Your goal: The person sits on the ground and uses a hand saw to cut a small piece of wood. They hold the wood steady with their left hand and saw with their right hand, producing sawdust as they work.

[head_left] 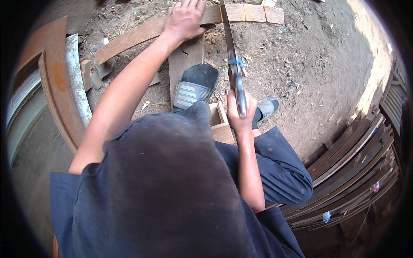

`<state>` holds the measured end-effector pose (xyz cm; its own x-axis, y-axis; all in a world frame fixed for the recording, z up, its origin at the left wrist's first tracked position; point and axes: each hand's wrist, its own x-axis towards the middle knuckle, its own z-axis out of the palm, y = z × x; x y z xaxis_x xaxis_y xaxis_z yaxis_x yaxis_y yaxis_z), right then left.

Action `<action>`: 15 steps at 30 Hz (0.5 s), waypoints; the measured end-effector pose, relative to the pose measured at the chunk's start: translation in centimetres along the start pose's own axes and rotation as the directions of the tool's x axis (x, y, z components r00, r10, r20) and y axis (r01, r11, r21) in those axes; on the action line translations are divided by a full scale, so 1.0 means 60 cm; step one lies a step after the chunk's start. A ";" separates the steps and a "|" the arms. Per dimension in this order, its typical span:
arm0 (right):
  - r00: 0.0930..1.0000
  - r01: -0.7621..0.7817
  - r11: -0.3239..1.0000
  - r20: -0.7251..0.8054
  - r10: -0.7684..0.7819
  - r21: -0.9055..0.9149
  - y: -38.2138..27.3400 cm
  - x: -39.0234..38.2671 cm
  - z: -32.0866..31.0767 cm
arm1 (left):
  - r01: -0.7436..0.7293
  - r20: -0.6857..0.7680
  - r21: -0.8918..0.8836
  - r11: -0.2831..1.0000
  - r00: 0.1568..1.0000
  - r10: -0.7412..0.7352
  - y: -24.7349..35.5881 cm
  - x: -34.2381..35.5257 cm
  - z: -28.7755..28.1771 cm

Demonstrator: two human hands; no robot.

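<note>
A long, narrow wooden plank (135, 39) lies crosswise at the top of the view, with cross lines near its right end. My left hand (185, 20) holds it down, thumb at the near edge and fingers over the far side; the fingertips are partly cut off. In my right hand (242, 112) is the handle of a handsaw (229, 41), gripped with closed fingers. The saw blade points away from me and crosses the plank just right of my left hand. Under the plank a wooden support board (176, 71) runs toward my sandalled foot (195, 86).
A brown wooden frame (56, 73) stands at the left beside a pale, paint-worn strip (77, 79). Many stacked wooden slats (352, 176) fill the lower right. A wooden box-like piece (223, 129) sits between my legs. Wood scraps and chips litter the dirt ground (301, 69).
</note>
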<state>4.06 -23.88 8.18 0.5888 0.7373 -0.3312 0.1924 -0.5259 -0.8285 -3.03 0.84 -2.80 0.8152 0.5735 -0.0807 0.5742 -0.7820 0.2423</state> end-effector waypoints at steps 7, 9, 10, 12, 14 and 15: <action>0.994 0.110 0.994 0.009 -0.110 -0.010 0.009 0.022 0.000 | 0.028 -0.005 -0.001 1.000 1.000 -0.028 0.000 0.000 0.003; 0.996 0.092 0.990 -0.024 -0.090 0.105 -0.018 0.099 0.034 | 0.003 -0.009 0.012 1.000 1.000 -0.003 -0.003 0.007 0.011; 0.995 0.093 0.983 -0.042 -0.087 0.159 -0.026 0.123 0.044 | 0.000 -0.010 0.018 1.000 1.000 0.000 -0.002 0.007 0.012; 0.999 0.042 0.988 -0.036 -0.037 0.146 -0.033 0.108 0.039 | 0.011 0.011 0.023 1.000 1.000 -0.011 0.000 0.006 0.008; 0.997 -0.080 0.976 0.003 0.081 0.202 -0.026 0.056 0.025 | 0.028 0.019 0.029 0.999 0.999 -0.028 0.002 0.001 0.004; 0.998 -0.058 0.991 0.005 0.058 0.121 -0.002 0.009 0.014 | 0.039 0.015 0.034 0.999 0.999 -0.039 0.001 -0.002 0.000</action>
<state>3.70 -23.05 7.73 0.5953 0.7077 -0.3805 0.0617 -0.5124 -0.8566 -3.11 0.69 -2.79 0.7929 0.6003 -0.1043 0.6077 -0.7669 0.2060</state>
